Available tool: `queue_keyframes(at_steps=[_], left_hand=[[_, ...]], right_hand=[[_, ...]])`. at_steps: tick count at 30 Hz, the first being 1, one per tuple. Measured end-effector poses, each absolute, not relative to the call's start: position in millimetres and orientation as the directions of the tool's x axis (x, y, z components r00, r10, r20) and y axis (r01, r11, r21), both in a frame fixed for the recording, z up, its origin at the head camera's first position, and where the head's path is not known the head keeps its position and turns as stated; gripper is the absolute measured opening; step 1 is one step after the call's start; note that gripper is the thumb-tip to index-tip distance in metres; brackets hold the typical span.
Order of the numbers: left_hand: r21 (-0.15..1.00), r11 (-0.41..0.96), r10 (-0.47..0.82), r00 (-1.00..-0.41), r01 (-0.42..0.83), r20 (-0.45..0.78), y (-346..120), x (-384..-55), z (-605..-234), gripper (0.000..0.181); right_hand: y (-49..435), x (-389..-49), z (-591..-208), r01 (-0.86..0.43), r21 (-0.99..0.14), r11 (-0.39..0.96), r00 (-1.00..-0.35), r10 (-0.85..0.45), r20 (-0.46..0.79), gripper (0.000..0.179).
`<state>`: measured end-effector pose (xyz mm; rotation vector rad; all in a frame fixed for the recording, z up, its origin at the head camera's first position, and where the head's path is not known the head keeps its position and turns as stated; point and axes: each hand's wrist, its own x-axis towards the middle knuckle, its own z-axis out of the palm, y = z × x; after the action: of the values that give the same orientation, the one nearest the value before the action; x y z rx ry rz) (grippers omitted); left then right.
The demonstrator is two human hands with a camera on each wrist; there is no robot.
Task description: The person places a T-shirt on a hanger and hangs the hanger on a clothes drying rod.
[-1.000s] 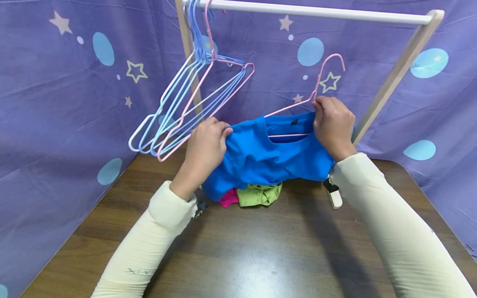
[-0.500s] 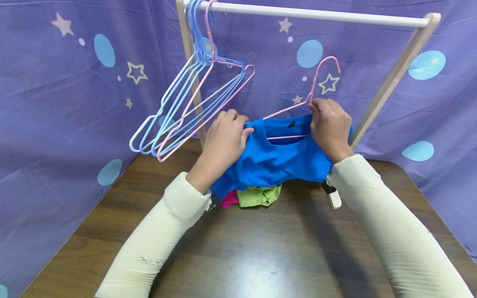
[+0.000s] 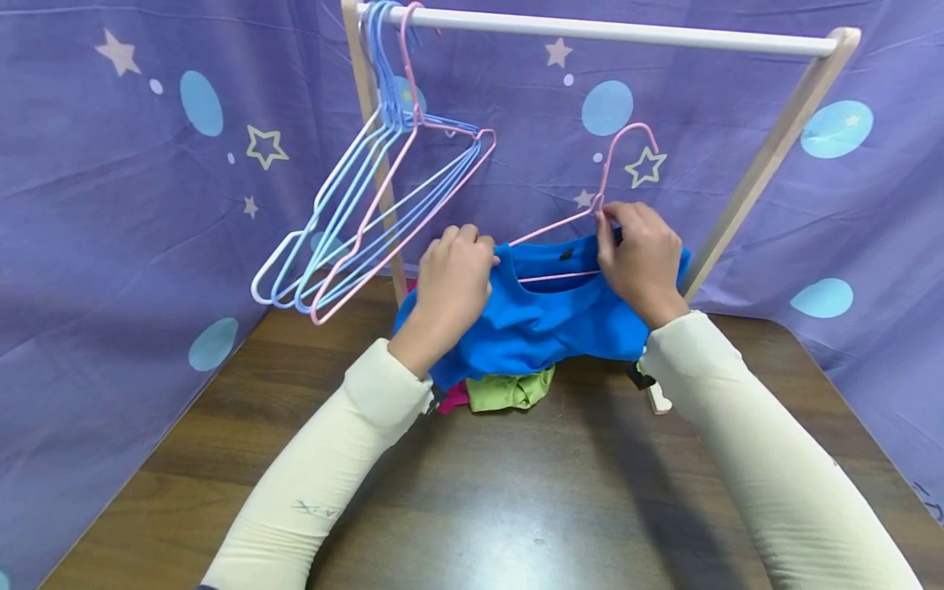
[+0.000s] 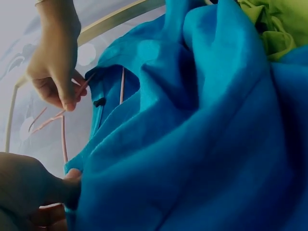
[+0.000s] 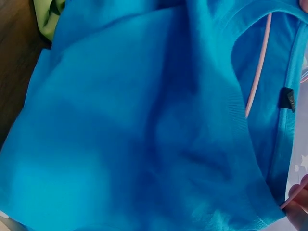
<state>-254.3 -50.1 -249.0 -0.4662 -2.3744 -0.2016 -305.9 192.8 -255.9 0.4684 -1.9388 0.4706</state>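
Observation:
A blue T-shirt (image 3: 546,328) with a small black neck label (image 5: 287,99) hangs between my two hands. A pink hanger (image 3: 551,229) is inside it: the bottom bar shows through the neck opening, while the hook stands up above the collar. My left hand (image 3: 453,283) grips the shirt's shoulder beside the collar, thumb on the cloth in the left wrist view. With thumb and fingers, my right hand (image 3: 642,258) pinches the hanger just below its hook, at the other side of the collar. Cloth hides the hanger's ends.
Several blue, white and pink hangers (image 3: 366,233) hang at the left of a rack's white rail (image 3: 619,31). The rack's wooden post (image 3: 767,164) rises at right. Green cloth (image 3: 509,392) and pink cloth (image 3: 455,399) lie on the wooden table (image 3: 472,492) under the shirt.
My left hand has slid inward along the shirt's shoulder, to the right, closer to the collar. The hanger hook and my right hand have come slightly lower and to the left.

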Motion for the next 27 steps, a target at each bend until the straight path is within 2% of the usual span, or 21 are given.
queue_keyframes(at_steps=[7,19,27], left_hand=[[0.050,0.924,0.239,-0.674,0.380,0.699,-50.7,-260.9,-256.0,0.011],[0.086,0.912,0.217,-0.649,0.402,0.730,-57.5,-261.0,-261.5,0.014],[0.097,0.911,0.201,-0.637,0.401,0.744,-60.1,-259.2,-263.5,0.025]], right_hand=[[190.9,-304.1,-256.2,-0.547,-0.140,0.825,-0.396,-0.108,0.912,0.023],[190.8,-301.9,-262.2,-0.605,-0.187,0.774,-0.405,-0.097,0.909,0.026],[183.2,-294.8,-266.5,-0.622,-0.233,0.747,-0.362,-0.011,0.932,0.024]])
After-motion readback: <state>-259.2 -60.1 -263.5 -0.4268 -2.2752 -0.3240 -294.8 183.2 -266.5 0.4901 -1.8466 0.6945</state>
